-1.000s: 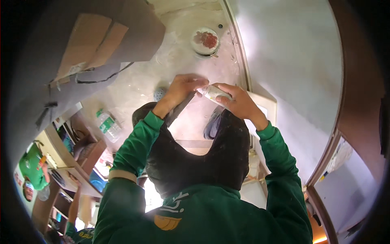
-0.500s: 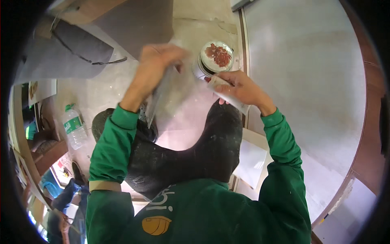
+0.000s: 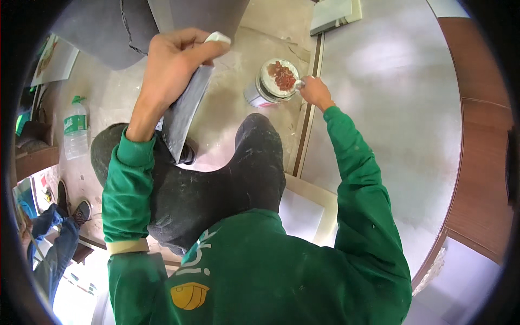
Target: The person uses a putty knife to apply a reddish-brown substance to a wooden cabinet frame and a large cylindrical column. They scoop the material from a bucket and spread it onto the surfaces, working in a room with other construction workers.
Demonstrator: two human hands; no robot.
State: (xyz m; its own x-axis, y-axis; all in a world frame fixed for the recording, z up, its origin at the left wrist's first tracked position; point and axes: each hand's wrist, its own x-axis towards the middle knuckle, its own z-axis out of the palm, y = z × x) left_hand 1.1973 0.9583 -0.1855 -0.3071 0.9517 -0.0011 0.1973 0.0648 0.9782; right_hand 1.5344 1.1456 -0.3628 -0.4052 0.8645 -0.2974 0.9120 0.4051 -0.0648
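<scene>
My left hand [image 3: 172,67] is raised at the left with its fingers closed on a wide, flat grey blade [image 3: 189,111], which slants down toward my knee. A small whitish end [image 3: 218,38] pokes out beside the thumb. Reaching forward, my right hand [image 3: 316,92] pinches a flat scraper [image 3: 299,84], mostly hidden by the fingers, at the rim of a tub. The white-topped tub [image 3: 262,97] stands on the floor beyond my knees. Reddish-brown paste [image 3: 284,76] lies in a patch on its white top.
A smooth pale panel [image 3: 390,124] extends along my right. A plastic bottle [image 3: 75,130] stands at the left, beyond my leg [image 3: 216,184]. Grey sheeting [image 3: 103,27] hangs at the far left. Another person's jeans-clad legs [image 3: 57,238] show at the lower left.
My right hand has moved forward to the tub's rim with the scraper. My left hand has shifted left and up, and its blade now shows narrower. The whole view has turned slightly.
</scene>
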